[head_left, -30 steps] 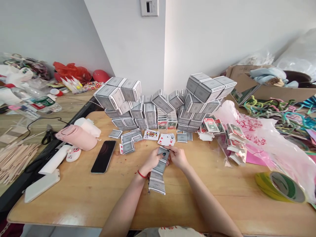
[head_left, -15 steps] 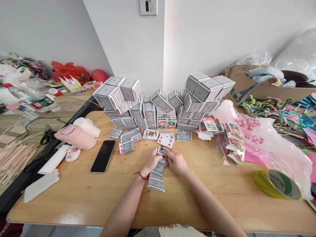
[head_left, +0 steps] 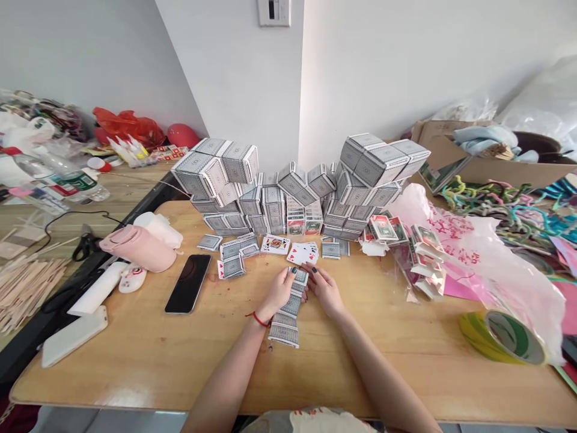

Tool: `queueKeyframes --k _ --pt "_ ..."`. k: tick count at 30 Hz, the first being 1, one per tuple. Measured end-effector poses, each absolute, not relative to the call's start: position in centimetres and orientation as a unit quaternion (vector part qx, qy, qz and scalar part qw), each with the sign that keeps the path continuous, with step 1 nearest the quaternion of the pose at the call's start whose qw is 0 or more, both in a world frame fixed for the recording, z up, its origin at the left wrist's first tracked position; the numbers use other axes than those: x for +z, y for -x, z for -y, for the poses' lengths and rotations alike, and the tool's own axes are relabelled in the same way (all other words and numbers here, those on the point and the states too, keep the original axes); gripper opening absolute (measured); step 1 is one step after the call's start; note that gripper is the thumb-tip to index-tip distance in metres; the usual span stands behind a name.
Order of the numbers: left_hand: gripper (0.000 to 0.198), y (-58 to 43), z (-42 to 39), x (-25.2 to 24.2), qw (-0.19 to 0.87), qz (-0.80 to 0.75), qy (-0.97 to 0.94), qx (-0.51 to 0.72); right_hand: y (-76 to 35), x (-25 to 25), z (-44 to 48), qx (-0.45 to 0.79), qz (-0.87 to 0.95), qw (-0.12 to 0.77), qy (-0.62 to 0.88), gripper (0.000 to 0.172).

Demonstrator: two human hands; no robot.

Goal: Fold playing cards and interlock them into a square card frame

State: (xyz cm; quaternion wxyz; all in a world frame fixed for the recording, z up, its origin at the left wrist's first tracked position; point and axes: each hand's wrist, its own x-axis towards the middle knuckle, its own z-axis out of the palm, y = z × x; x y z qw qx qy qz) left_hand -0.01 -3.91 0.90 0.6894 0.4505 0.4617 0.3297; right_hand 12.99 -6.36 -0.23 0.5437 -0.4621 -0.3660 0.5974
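A strip of grey-backed playing cards [head_left: 288, 313], joined end to end, lies on the wooden table [head_left: 148, 355] in front of me. My left hand [head_left: 280, 290] holds the far end of the strip from the left, fingers curled on its top card. My right hand [head_left: 325, 287] rests beside it on the right, fingertips touching the same end of the strip. Just beyond my fingers lie face-up cards [head_left: 303, 253] with red pips. A red string circles my left wrist.
A wall of card-built blocks [head_left: 297, 186] stands at the table's back. Loose cards [head_left: 234, 255], a black phone [head_left: 188, 283], a pink pouch [head_left: 137, 248] and white boxes lie left. Card packs [head_left: 419, 252], a pink plastic bag [head_left: 487, 258] and a tape roll [head_left: 505, 337] lie right.
Both hands slid slightly away from me along the card strip; the right fingers have straightened out toward the face-up cards. The strip itself stays in place.
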Motion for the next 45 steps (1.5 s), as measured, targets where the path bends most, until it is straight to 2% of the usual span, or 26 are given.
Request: queueKeyframes --k 5,23,28,34,40,45 --pt "0.034 0.1 3.9 0.9 0.659 -0.471 -0.467 0.354 -11.8 -0.8 5.7 0.657 0.326 0.485 0.476 0.042" --pt "0.028 0.1 3.5 0.1 0.582 -0.499 -0.544 0.340 -11.7 -0.8 5.9 0.608 0.379 0.502 0.484 0.038" --pt "0.027 -0.2 3.1 -0.2 0.514 -0.504 -0.589 0.367 -10.9 -0.7 5.8 0.564 0.347 0.516 0.543 0.038" --pt "0.027 -0.4 3.1 -0.1 0.469 -0.529 -0.602 0.371 -10.3 -1.2 5.1 0.440 0.399 0.520 0.614 0.041" --pt "0.026 -0.5 3.2 -0.5 0.463 -0.538 -0.595 0.378 -9.8 -1.8 5.0 0.393 0.403 0.522 0.640 0.036" --pt "0.030 -0.6 2.7 0.1 0.512 -0.498 -0.574 0.401 -9.6 -1.6 5.2 0.441 0.309 0.572 0.619 0.035"
